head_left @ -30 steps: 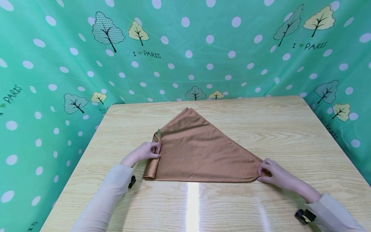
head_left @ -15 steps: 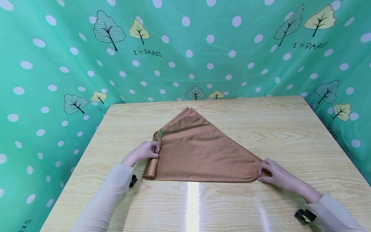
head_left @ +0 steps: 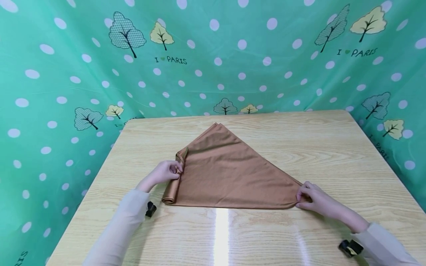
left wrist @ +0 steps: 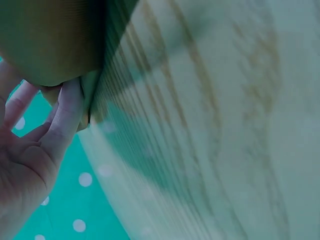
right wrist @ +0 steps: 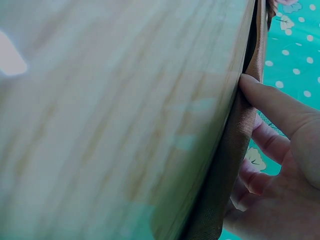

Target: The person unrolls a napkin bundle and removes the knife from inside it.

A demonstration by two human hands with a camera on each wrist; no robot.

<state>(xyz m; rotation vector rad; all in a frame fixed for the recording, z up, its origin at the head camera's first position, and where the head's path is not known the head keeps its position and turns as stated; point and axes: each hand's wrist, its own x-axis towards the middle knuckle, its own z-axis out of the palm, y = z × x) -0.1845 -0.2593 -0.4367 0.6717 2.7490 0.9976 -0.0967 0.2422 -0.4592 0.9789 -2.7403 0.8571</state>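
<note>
A brown satin-like cloth (head_left: 229, 170) lies folded on the table in a triangular shape, its peak pointing to the far side. Its left end is wound into a roll (head_left: 171, 192). My left hand (head_left: 164, 172) pinches that roll around the middle, thumb on the near side; the left wrist view has the roll's end (left wrist: 55, 40) close above the fingers (left wrist: 67, 110). At the opposite end, my right hand (head_left: 316, 199) pinches the cloth's narrow right corner. In the right wrist view the thumb (right wrist: 270, 97) presses on the cloth's edge (right wrist: 225, 160), with the other fingers partly behind it.
The light wood table (head_left: 266, 236) reflects a bright strip of light in front of the cloth. A green curtain (head_left: 213, 66) with white dots and printed trees hangs behind and at both sides. Black wrist cameras (head_left: 350, 248) sit under both sleeves.
My left hand and the roll have shifted slightly to the left, and the roll's far tip now stands out less green. My right hand keeps its place on the corner.
</note>
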